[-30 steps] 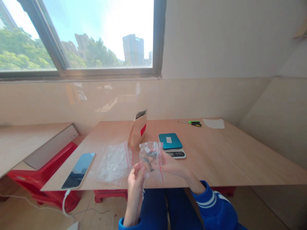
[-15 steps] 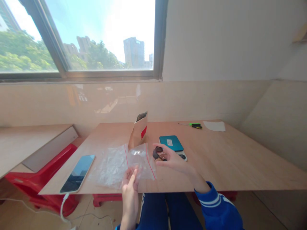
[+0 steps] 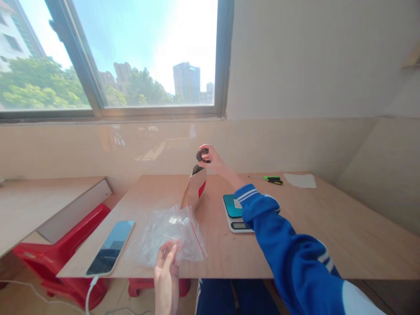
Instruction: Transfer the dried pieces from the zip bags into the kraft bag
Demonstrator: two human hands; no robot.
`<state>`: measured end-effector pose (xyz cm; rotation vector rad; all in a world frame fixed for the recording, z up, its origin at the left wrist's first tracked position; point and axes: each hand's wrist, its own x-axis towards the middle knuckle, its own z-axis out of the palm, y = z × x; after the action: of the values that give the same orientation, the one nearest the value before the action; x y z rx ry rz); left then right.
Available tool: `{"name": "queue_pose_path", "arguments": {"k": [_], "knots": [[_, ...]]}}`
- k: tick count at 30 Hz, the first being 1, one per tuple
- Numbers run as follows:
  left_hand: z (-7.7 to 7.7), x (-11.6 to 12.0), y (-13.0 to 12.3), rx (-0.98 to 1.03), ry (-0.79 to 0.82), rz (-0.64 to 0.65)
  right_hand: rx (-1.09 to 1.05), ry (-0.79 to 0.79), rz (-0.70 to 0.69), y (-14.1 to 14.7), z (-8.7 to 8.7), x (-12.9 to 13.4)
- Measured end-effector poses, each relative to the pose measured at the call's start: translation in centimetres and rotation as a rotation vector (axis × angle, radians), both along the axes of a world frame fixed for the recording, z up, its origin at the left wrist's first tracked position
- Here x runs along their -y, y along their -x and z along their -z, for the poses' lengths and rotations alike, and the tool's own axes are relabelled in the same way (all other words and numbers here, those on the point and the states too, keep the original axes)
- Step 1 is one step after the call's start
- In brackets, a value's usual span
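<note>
Several dark brown, curled pieces [image 3: 201,155] that look like dried mushrooms are gripped in my right hand [image 3: 210,158]. It is just above the mouth of a kraft paper bag [image 3: 193,187], which stands upright with a red patch on its side and more dark content at its top. Near the table's front edge, my left hand [image 3: 166,258] pinches the near edge of a clear zip bag [image 3: 183,232] with a red seal line. The zip bags lie crumpled and overlapping, so how many there are is hard to make out.
A teal-topped kitchen scale [image 3: 233,206] sits partly behind my right sleeve. A phone [image 3: 110,248] with a white cable lies at the left. Screwdrivers [image 3: 273,180] and a white sheet [image 3: 300,180] rest at the back right. Red stools [image 3: 65,236] stand beside and under the table.
My right hand has moved up and away from beside the scale to above the paper bag, carrying the dark pieces. My left hand has shifted slightly left, and the zip bag has moved with it.
</note>
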<state>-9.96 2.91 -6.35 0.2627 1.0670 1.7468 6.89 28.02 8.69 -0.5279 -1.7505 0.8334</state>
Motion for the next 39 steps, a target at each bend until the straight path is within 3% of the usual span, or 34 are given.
{"name": "queue_pose_path", "arguments": {"k": [6, 10, 15, 18, 24, 28, 39], "knots": [[-0.2, 0.4, 0.5, -0.189, 0.021, 0.023, 0.009, 0.115, -0.045, 0.9, 1.5, 0.1], [1.3, -0.2, 0.5, -0.224, 0.007, -0.060, -0.045, 0.157, -0.076, 0.8, 1.8, 0.0], [2.6, -0.8, 0.4, -0.240, 0.004, -0.068, -0.178, 0.245, -0.127, 0.9, 2.0, -0.8], [1.8, -0.4, 0.5, -0.262, 0.002, -0.062, -0.180, 0.252, -0.116, 1.1, 1.8, -0.9], [-1.4, 1.0, 0.5, -0.363, -0.026, 0.069, -0.147, 0.215, -0.111, 1.1, 0.6, -0.5], [-2.2, 1.2, 0.3, -0.345, 0.003, 0.053, -0.048, 0.144, -0.118, 1.4, 0.7, -0.6], [0.8, -0.1, 0.4, -0.054, -0.042, 0.002, 0.016, 0.092, -0.030, 0.1, 2.1, -0.1]]}}
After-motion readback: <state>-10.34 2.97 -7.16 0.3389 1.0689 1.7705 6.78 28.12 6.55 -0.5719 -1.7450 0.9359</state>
